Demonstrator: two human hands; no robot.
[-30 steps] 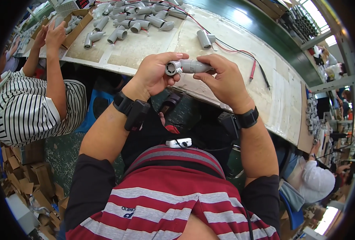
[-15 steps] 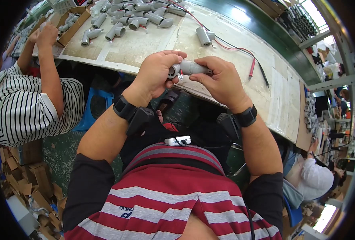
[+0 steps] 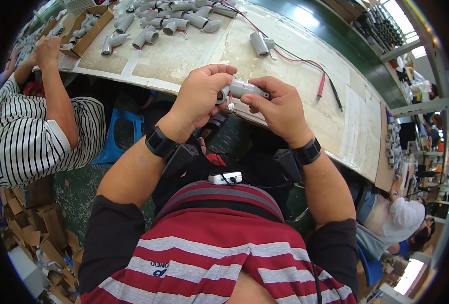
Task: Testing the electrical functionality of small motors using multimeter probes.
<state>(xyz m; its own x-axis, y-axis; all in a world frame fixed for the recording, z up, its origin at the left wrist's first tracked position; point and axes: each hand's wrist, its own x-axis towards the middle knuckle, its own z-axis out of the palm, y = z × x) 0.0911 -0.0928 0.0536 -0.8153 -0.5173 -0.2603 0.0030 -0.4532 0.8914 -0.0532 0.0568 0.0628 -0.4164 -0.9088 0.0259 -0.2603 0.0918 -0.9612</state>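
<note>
Both hands hold one grey plastic pipe-shaped housing (image 3: 242,88) over the table's near edge. My left hand (image 3: 202,91) is wrapped round its round-mouthed end, with the thumb on top. At the other end, the narrower tip sits between the thumb and fingers of my right hand (image 3: 280,101). A short red wire with a small white connector (image 3: 231,106) hangs from the housing beside the left fingers. Part of the housing is hidden behind the left thumb and palm.
Several similar grey housings (image 3: 171,25) lie at the table's far left, and one grey housing (image 3: 260,44) lies alone farther right. Red and black test probes (image 3: 321,86) rest on the right. A co-worker in a striped shirt (image 3: 37,134) works at left beside a cardboard box (image 3: 90,31).
The housing has turned slightly in my hands, its right end tipping down a little, and the connector hangs lower. The co-worker's hands at left have shifted away from the box.
</note>
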